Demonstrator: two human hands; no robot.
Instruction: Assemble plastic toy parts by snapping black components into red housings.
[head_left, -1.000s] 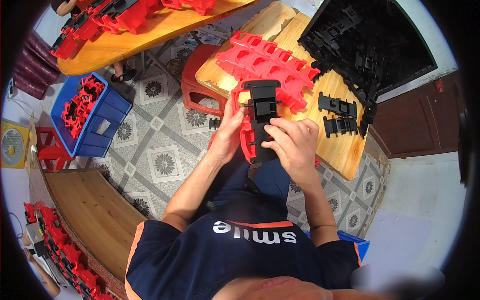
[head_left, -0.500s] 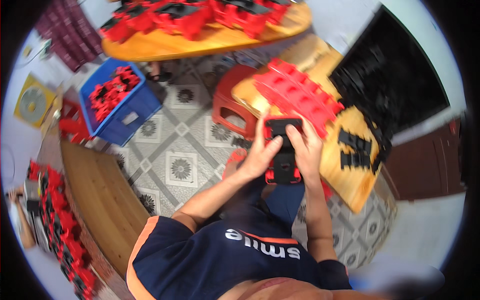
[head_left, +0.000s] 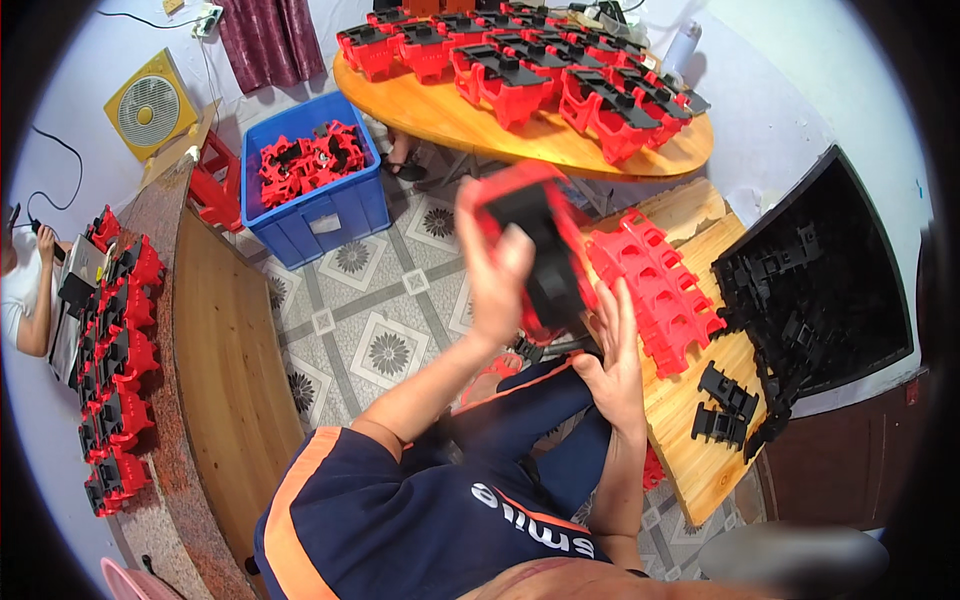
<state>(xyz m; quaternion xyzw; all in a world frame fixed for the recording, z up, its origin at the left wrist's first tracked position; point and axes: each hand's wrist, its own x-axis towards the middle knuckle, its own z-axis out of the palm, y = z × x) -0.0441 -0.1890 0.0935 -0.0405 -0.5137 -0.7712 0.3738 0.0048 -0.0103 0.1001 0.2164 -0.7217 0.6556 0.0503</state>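
A red plastic frame with a black plate on it (head_left: 545, 250) is raised in front of me, tilted and blurred by motion. My left hand (head_left: 490, 275) grips its left side, with the thumb over the black plate. Just right of its lower end is my right hand (head_left: 612, 365), fingers stretched out and thumb apart, not closed on anything; whether its fingertips touch the frame I cannot tell. Beyond that hand, several red plastic frames (head_left: 660, 290) lie in a block on the wooden table (head_left: 690, 470). Beside them are a few loose black plastic plates (head_left: 725, 405).
Many red-and-black assemblies (head_left: 510, 75) stand on an oval wooden table (head_left: 440, 115) ahead. A blue crate (head_left: 325, 220) of red parts sits on the tiled floor. At right leans a dark tray (head_left: 850, 270) with black parts. More assemblies (head_left: 120, 400) line a counter at left, near another person (head_left: 35, 290).
The assembly went from both hands up and forward in my left hand. My right hand let go and opened. The view has swung, so the surroundings sit further right and lower.
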